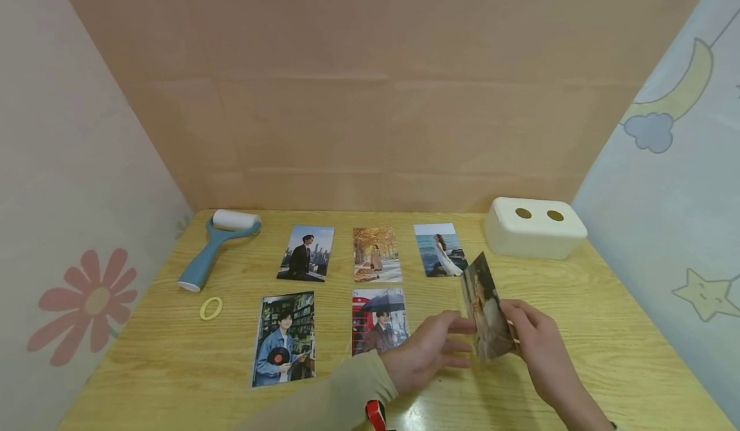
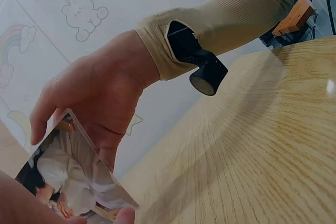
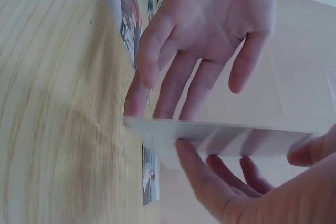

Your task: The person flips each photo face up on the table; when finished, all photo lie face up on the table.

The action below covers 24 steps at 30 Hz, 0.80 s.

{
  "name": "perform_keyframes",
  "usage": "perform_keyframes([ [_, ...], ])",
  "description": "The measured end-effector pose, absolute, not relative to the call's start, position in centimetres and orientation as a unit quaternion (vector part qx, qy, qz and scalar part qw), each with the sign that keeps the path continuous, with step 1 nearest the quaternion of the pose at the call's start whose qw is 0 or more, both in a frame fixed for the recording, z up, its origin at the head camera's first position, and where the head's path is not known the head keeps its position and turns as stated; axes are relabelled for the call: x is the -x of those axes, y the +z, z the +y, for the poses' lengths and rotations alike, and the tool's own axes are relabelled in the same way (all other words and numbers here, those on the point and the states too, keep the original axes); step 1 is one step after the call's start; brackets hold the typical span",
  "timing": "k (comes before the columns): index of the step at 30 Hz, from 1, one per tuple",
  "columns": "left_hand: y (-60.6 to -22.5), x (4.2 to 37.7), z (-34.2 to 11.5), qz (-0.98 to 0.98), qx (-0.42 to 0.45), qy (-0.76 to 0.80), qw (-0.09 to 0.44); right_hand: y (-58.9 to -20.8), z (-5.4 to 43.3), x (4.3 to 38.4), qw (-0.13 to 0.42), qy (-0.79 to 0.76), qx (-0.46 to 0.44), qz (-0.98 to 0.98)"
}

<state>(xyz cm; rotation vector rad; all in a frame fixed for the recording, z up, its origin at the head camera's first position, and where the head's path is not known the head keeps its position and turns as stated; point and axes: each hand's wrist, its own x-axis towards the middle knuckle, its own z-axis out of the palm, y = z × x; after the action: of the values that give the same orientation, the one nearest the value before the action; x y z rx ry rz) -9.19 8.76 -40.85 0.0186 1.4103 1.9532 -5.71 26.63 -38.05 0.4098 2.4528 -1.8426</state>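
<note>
A photo card (image 1: 487,315) with a light-clothed figure on it is held on edge above the table by my right hand (image 1: 543,354). Fingers and thumb of that hand pinch its right side; in the right wrist view the card (image 3: 220,136) is seen nearly edge-on. My left hand (image 1: 422,357) has its fingers spread and extended toward the card's other side, fingertips right at it. In the left wrist view, the card (image 2: 79,166) hides part of the left hand's fingers. Close behind the left wrist lies a photo (image 1: 381,318) of a person with an umbrella, partly covered.
Further photos lie on the wooden table: a bookshop one (image 1: 286,341) in front, then a suit one (image 1: 305,254), an autumn one (image 1: 377,254) and a seaside one (image 1: 438,250) behind. A blue-handled roller (image 1: 211,251), yellow ring (image 1: 211,308) and white two-holed box (image 1: 534,235) flank them.
</note>
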Motion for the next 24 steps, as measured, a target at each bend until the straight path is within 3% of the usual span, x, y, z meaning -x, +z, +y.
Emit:
perform_keyframes([
  [9,-40.9,9.5,8.4,0.573,0.008,0.745,0.341,-38.2,27.1,5.8,0.005,-0.661,-0.138,0.738],
  [24,-40.9,9.9,6.4,0.616,0.005,0.717,0.326,-39.4,29.1,7.0,0.038,-0.487,-0.186,0.853],
])
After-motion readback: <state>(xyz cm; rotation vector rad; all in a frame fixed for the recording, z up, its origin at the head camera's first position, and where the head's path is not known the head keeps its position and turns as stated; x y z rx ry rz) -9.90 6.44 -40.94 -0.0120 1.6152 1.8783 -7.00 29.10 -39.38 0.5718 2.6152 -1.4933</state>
